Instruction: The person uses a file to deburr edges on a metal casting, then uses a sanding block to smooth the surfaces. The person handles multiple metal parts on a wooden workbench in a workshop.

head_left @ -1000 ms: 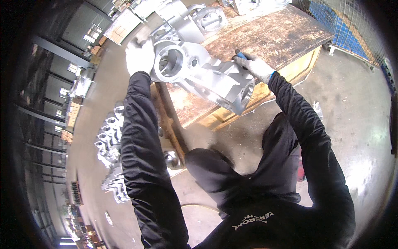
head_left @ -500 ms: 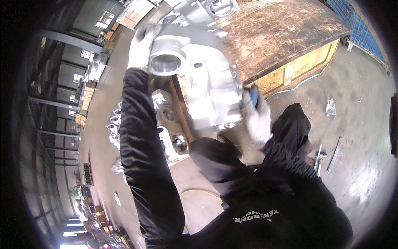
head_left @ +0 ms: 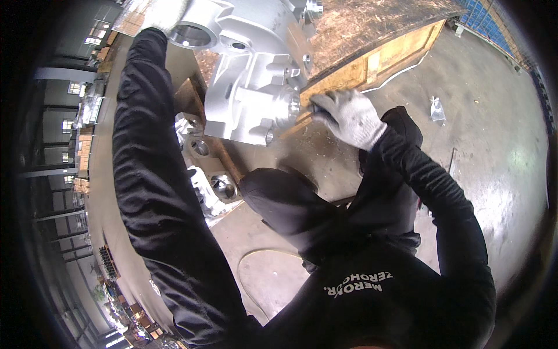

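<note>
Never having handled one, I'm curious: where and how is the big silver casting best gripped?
Probably by the round collar on the left of the casting, from the person's left, where the left hand is: the collar juts out, and its open rim offers fingers an edge.

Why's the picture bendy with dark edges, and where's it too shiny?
In the head view, the fisheye lens bends straight edges and leaves a dark rim; there, glare whitens the silver-grey metal casting and the white-gloved left hand, and a pale patch shines on the grey concrete floor.
</note>
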`<state>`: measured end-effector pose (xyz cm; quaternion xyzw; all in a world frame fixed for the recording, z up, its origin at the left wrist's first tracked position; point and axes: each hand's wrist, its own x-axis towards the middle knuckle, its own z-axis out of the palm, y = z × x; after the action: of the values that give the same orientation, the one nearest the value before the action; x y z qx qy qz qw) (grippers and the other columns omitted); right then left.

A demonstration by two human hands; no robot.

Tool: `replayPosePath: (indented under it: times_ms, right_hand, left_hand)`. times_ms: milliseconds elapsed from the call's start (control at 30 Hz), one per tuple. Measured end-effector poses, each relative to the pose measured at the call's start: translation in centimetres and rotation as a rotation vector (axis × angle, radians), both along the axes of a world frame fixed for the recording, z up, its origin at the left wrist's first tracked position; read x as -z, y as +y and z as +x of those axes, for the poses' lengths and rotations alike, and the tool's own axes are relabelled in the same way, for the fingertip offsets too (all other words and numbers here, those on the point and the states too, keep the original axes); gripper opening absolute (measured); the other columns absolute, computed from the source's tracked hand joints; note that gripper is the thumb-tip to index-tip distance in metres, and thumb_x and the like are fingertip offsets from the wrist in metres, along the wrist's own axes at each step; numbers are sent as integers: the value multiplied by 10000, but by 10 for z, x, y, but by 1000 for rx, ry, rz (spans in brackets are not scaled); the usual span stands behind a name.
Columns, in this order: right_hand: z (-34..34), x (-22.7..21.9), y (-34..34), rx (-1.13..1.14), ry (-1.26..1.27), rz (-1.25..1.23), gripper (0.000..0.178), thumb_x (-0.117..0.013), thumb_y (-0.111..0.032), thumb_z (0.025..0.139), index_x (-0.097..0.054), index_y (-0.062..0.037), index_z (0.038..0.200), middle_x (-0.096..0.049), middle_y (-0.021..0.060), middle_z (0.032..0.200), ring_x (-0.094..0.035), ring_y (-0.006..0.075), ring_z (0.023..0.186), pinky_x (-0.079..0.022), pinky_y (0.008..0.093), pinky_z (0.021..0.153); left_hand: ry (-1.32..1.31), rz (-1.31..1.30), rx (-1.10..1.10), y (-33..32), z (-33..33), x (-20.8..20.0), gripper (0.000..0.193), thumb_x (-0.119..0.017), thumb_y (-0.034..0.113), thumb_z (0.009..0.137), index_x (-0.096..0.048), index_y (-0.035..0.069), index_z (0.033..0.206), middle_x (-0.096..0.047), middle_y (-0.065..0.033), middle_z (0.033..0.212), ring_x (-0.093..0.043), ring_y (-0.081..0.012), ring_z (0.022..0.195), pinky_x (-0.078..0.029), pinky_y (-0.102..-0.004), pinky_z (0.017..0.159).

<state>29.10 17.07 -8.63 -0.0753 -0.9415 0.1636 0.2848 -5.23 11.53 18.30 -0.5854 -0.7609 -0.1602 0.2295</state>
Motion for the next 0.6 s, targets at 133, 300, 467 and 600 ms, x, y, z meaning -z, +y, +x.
replayPosePath:
  times_ms: [133, 300, 467, 600]
  right_hand:
    - [-15, -15, 8, 94, -20, 83, 339, -656, -346, 973, -642, -141, 1243, -717, 140, 950, -711, 346, 802, -571, 466, 718]
    - [-4, 9, -23, 97, -38, -239, 248, -567, -343, 1022, -662, -114, 1022, -702, 151, 778, -713, 349, 688, -568, 457, 614]
    - [4, 3, -53, 121, -50, -281, 239, -610, -346, 987, -668, -115, 1002, -694, 154, 768, -702, 369, 695, -554, 476, 608]
    - [12, -22, -61, 88, -4, -226, 246, -679, -330, 908, -686, -84, 917, -684, 151, 741, -699, 363, 698, -541, 496, 624]
  left_hand:
    - [20, -21, -24, -1, 11, 0, 443, -518, 369, 1047, -654, 38, 1309, -646, -215, 1330, -570, -357, 1288, -419, -432, 1118]
    - [20, -74, -98, 0, 16, -1, 530, -452, 439, 1066, -596, 60, 1408, -568, -197, 1462, -509, -347, 1378, -367, -424, 1176]
    - [78, -100, -61, 2, 13, -3, 465, -453, 348, 1062, -584, 76, 1416, -549, -192, 1469, -482, -360, 1395, -363, -428, 1186]
    - [274, -87, 3, 4, -12, 2, 412, -468, 297, 1052, -618, 79, 1368, -575, -189, 1438, -506, -367, 1367, -381, -437, 1173]
